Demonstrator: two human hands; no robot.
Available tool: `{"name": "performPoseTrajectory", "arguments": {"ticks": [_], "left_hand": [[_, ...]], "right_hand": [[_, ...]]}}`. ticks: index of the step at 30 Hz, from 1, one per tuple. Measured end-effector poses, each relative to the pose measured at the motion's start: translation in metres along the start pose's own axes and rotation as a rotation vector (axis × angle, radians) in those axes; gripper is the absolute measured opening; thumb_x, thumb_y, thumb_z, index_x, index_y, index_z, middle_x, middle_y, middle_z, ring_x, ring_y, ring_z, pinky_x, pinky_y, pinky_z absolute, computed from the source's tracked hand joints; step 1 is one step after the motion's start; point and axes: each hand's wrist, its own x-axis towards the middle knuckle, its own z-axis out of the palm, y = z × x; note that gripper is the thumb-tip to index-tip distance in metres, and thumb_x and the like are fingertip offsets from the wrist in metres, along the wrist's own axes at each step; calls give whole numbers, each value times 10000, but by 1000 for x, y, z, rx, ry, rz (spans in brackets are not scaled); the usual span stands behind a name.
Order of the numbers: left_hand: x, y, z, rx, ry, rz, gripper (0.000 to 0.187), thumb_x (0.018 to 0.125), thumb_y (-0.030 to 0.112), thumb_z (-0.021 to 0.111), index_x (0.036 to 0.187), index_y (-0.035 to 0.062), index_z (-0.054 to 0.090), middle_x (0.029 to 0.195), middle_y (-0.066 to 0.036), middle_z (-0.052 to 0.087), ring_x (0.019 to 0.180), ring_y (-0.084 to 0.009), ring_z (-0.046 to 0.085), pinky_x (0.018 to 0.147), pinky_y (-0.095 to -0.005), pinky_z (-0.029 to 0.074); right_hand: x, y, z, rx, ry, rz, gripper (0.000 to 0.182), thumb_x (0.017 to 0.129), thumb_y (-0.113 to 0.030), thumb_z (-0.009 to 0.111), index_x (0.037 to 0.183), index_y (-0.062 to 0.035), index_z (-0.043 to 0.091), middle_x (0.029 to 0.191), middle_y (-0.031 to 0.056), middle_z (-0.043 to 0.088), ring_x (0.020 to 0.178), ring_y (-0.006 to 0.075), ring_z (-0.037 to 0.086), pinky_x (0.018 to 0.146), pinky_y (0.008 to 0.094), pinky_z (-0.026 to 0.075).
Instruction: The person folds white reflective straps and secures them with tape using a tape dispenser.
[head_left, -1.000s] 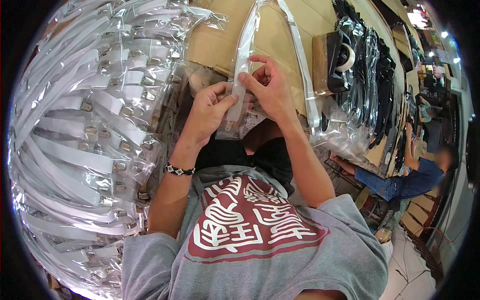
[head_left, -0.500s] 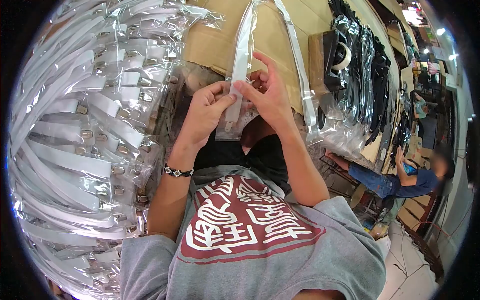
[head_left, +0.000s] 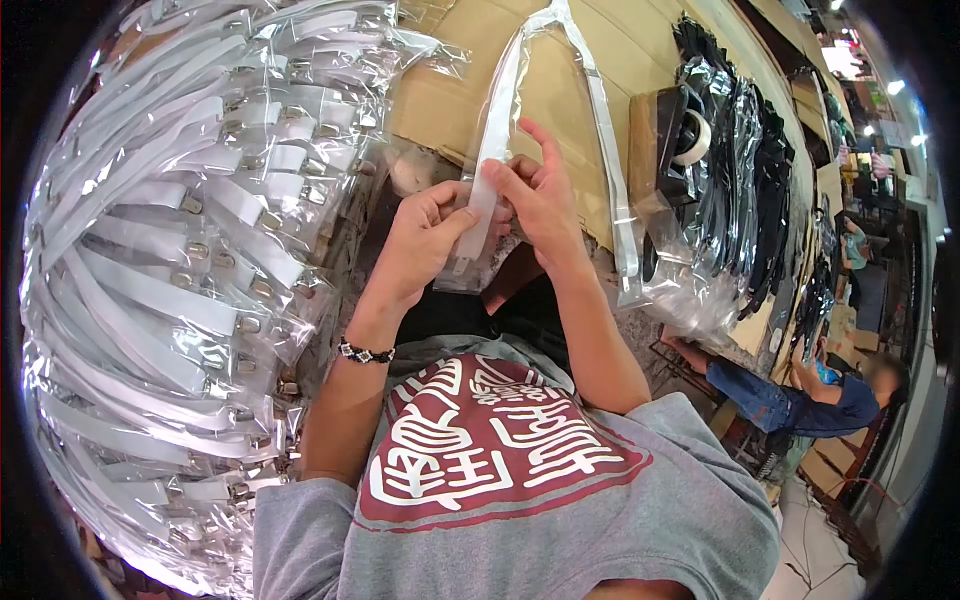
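Between my hands is one end of a pair of white suspenders [head_left: 503, 98], with a clear plastic sleeve [head_left: 463, 272] around that end. My left hand [head_left: 425, 235] pinches the strap and sleeve from the left, thumb on top. From the right my right hand [head_left: 548, 205] grips the same strap slightly higher, thumb pressed on it and index finger stretched out. The other strap [head_left: 603, 125] of the suspenders runs from the join at the top down to the right over the cardboard, its end also in clear plastic.
A large heap of bagged white suspenders [head_left: 150, 270] lies on the left. Cardboard [head_left: 440, 110] covers the surface ahead. On the right are a tape roll [head_left: 692, 138] in a black holder, bagged black straps [head_left: 765, 170] and loose clear bags [head_left: 695, 300]. Another person [head_left: 800, 395] sits farther right.
The view has shifted slightly, so surroundings appear lower and farther right, and the strap join now shows at the top. Both hands keep nearly the same hold on the bagged end.
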Motion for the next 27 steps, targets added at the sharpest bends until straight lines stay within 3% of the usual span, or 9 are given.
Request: {"name": "performPoseTrajectory", "arguments": {"ticks": [5,6,9,10,16,19,22,25,27], "left_hand": [[1,-12,4,16,50,-38,225,995,68,570,1177,-52,622,1051,-122,733,923,-168,725,828,-281,575],[2,-11,6,5,65,-45,226,996,89,579,1170,-47,627,1048,-124,734,924,-175,728,828,-286,576],[5,-7,10,67,156,-139,258,990,178,627,1148,-26,639,1031,-131,740,934,-185,731,836,-299,578],[7,-5,13,126,179,-160,386,1010,296,602,1184,-49,608,1022,-163,739,931,-224,737,802,-309,596],[23,-11,24,347,281,-84,269,978,227,673,1037,-32,629,883,-167,737,745,-209,739,668,-305,607],[24,-15,26,329,236,-23,238,980,172,665,1042,-52,618,875,-190,731,736,-224,737,686,-322,614],[21,-13,32,298,211,7,222,989,150,650,1045,-61,613,906,-209,724,761,-247,736,719,-342,616],[22,-13,34,319,203,7,286,1004,192,627,1140,-58,594,1009,-217,721,881,-274,735,772,-357,606],[23,-10,39,339,225,17,294,1007,182,619,1165,-64,589,1032,-218,718,895,-285,734,772,-359,606]], "right_hand": [[-12,-5,-5,-82,53,-23,778,919,-167,730,1526,-35,262,894,79,628,788,121,594,630,272,507],[-18,-5,-6,-121,93,-44,745,928,-186,717,1516,-29,289,936,97,646,814,133,597,712,294,512],[-39,1,-29,-210,115,-190,684,931,-201,716,1488,-28,358,974,105,657,849,137,599,774,301,504],[-49,3,-39,-252,117,-203,591,942,-199,701,1441,-26,437,1001,90,660,876,127,604,776,295,501],[-135,13,-97,-165,39,-43,401,968,-147,655,1324,3,549,953,65,673,817,103,612,726,254,498],[-172,35,-121,-89,71,22,321,975,-129,634,1253,25,589,926,59,676,806,102,625,707,245,509],[-198,37,-134,-80,135,108,275,983,-116,614,1209,40,609,931,60,680,842,108,644,717,256,527],[-204,50,-146,-15,135,78,272,987,-151,615,1225,-19,633,907,43,700,746,80,611,668,216,473],[-200,59,-151,41,108,16,282,985,-165,624,1230,-26,633,936,51,699,794,87,628,700,224,493]]}}
